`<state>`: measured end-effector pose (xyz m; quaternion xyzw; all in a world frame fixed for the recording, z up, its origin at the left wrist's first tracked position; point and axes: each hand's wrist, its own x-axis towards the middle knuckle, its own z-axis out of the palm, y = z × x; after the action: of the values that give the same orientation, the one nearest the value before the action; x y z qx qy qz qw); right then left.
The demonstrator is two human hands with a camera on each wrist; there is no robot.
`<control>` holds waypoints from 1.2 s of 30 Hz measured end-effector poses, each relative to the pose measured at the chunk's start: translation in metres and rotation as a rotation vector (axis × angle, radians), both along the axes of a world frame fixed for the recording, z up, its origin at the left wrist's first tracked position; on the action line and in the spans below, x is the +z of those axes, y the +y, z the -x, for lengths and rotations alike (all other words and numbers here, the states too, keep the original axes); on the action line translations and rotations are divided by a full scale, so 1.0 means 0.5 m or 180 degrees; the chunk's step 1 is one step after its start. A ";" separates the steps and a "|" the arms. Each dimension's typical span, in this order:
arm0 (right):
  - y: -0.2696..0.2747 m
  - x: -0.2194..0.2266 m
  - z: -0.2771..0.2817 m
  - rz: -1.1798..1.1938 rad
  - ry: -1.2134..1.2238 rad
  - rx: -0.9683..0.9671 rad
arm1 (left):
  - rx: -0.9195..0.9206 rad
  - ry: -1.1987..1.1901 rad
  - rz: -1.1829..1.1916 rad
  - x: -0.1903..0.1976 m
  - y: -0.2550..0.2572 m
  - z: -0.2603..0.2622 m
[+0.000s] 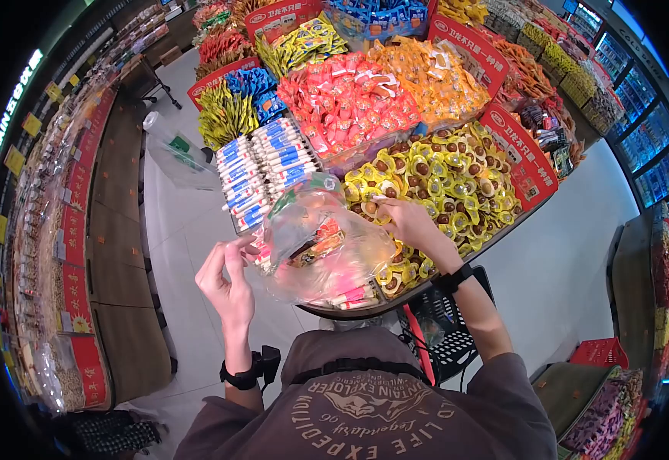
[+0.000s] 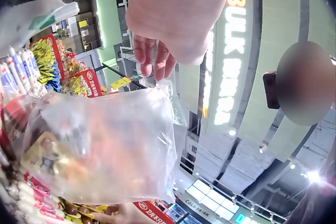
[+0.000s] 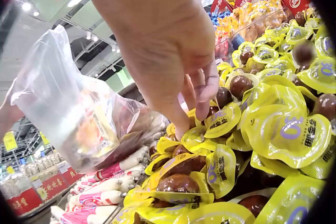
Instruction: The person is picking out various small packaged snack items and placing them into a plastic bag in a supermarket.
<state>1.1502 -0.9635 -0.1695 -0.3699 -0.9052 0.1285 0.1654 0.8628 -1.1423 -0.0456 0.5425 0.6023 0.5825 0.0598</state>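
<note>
In the head view, your right hand (image 1: 419,228) reaches over the yellow packets (image 1: 457,180), which fill the near right corner of the display stand (image 1: 342,313); your left hand (image 1: 227,280) is past its left edge, at the side of the plastic bag (image 1: 323,268). The bag lies between your hands at the near edge, over pink-labelled sticks (image 1: 359,295), so the packets are nearer your right hand, and the bag is just to its left. The left wrist view shows your left fingertips together at the bag's upper edge, pinching it; the bag spreads below them with some packs inside. In the right wrist view, your right fingers point down, partly bent, touching packets; you can't tell from here whether they have hold of one. The packets lie at mixed angles, sharing no long axis, directly under those fingertips.
</note>
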 end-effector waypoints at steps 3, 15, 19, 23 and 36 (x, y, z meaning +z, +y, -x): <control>0.006 0.006 0.005 0.0204 0.0211 -0.0027 | -0.0040 -0.0051 -0.0064 0.003 -0.003 0.004; 0.038 0.025 -0.001 0.0160 0.1147 -0.0762 | -0.0156 -0.0307 0.0174 -0.005 0.000 0.025; 0.033 0.089 0.006 0.0206 0.1967 -0.0911 | -0.0224 -0.0537 0.0155 0.014 0.002 0.025; 0.010 0.212 0.010 0.1285 0.2955 -0.0808 | -0.0406 -0.0565 0.0032 0.060 0.008 0.011; -0.182 0.427 0.137 0.1724 0.3301 0.0091 | -0.1299 -0.1001 0.0139 0.139 0.026 -0.127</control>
<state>1.0814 -1.0545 0.0441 -0.2756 -0.6457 0.5217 0.4847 0.9262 -1.1294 0.0241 0.5542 0.4761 0.6225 0.2807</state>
